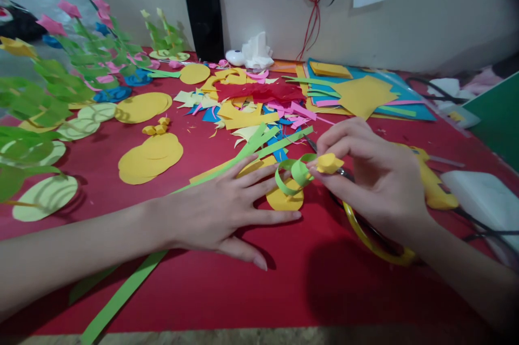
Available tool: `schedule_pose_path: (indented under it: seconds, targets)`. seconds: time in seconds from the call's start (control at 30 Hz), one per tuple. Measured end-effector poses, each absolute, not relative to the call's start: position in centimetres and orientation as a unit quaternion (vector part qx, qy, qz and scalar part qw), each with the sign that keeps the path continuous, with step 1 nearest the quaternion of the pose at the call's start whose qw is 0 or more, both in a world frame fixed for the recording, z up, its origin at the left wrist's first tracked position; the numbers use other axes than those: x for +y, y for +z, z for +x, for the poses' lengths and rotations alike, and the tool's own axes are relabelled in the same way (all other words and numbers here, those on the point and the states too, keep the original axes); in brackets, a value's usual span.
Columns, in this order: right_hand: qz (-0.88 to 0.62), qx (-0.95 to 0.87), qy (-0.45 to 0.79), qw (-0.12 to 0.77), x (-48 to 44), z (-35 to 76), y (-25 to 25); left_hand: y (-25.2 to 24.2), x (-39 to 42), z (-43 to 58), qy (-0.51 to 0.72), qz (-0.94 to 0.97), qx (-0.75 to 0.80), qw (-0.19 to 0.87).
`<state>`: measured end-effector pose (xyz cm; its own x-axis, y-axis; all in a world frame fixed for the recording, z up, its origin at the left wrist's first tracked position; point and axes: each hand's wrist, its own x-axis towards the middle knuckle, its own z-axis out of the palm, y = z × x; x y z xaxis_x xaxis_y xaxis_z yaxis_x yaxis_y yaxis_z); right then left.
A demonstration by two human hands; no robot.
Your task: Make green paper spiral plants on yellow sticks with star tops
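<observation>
My left hand (219, 204) lies with fingers spread on the red tabletop, over long green paper strips (125, 296) and a yellow paper disc (286, 199). Between thumb and fingertips, my right hand (381, 177) pinches a small paper flower. Its folded yellow bud (329, 163) points right, and a curled green strip (300, 173) trails from it toward my left fingertips. Beneath the right hand rest yellow-handled scissors (373, 242), partly hidden. To its right lies a yellow glue gun (436, 185), also partly covered.
Finished paper flowers (48, 85) on round bases crowd the left. Yellow discs (150, 158) and small yellow buds (158, 127) sit left of centre. Colourful scraps (243, 110) are heaped farther back. A black phone (203, 10) leans on the wall. Paper sheets (421, 110) lie back right.
</observation>
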<state>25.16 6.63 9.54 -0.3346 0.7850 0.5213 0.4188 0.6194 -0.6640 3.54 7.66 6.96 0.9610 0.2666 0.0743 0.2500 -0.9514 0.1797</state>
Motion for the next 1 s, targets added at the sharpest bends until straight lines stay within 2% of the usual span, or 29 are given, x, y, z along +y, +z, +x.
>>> schedule_pose_path:
  seconds: [0.4,1.0]
  targets:
    - [-0.356,-0.802,0.213,0.43,6.4,24.9,8.7,6.7,7.3,3.6,0.011,0.986,0.109,0.124]
    - [-0.364,-0.795,0.236,0.423,6.5,24.9,8.7,6.5,7.4,3.7,0.006,0.987,0.117,0.113]
